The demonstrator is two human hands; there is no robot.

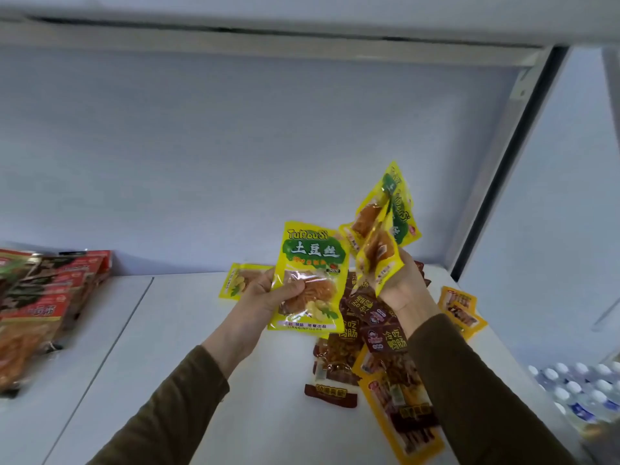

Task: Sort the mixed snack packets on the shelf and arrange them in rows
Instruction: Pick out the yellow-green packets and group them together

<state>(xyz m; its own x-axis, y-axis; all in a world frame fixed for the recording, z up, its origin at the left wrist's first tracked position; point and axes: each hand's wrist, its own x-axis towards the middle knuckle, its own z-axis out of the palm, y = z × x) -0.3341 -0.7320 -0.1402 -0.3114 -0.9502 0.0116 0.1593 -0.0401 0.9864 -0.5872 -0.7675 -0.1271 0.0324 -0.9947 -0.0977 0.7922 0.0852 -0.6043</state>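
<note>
**Yellow packets in both hands, the pile not yet sorted**

My left hand (268, 297) gripped 1 yellow potato-shred packet (310, 276), thumb across its clear window, fingers behind, holding it upright and facing me above the white shelf (151, 347). My right hand (401, 283) was closed around a fan of the same yellow packets (385, 226), at least 2, perhaps 3; I could not count them for sure because they overlapped and splayed at angles. Another yellow packet (240, 280) lay flat on the shelf just behind my left hand.

Below my hands sat the mixed heap: dark brown packets (365, 327) overlapping orange packets (399, 404), with 1 more orange packet (461, 307) near the shelf's right edge. At the far left a batch of red packets (40, 303) leaned together, well apart from the heap.

The risks, as I judged them: the fan in my right hand was pinched only at its lower corners, so the slick film could slide and 1 packet could drop back into the brown ones, undoing the sort. Had I added the left-hand packet to that fan, the grip would have loosened further. The orange packets lay near the front and right edges, beside bottled water (583, 387) below, so a careless sweep of my sleeve could have pushed them off.
</note>
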